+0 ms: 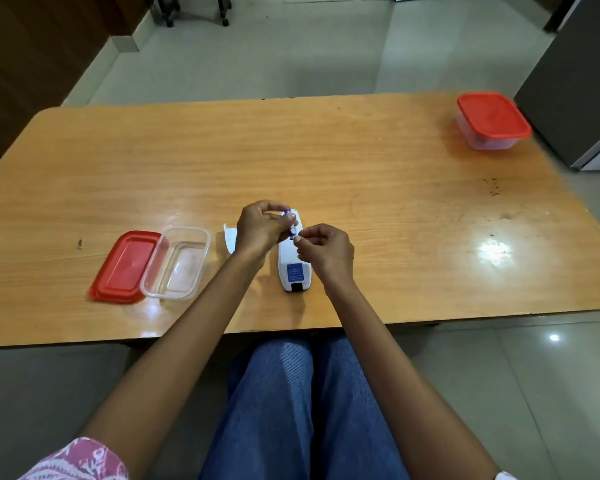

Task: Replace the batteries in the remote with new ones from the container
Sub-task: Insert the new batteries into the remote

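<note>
White remote lies face down on the wooden table, close to you. Your left hand pinches a blue battery over its far end. Your right hand is curled, fingertips at the battery slot. Left of them sits a clear container, open, beside its red lid.

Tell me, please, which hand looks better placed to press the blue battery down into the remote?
Probably the left hand: its fingers already pinch the blue battery over the remote. The right hand only touches its near end.
</note>
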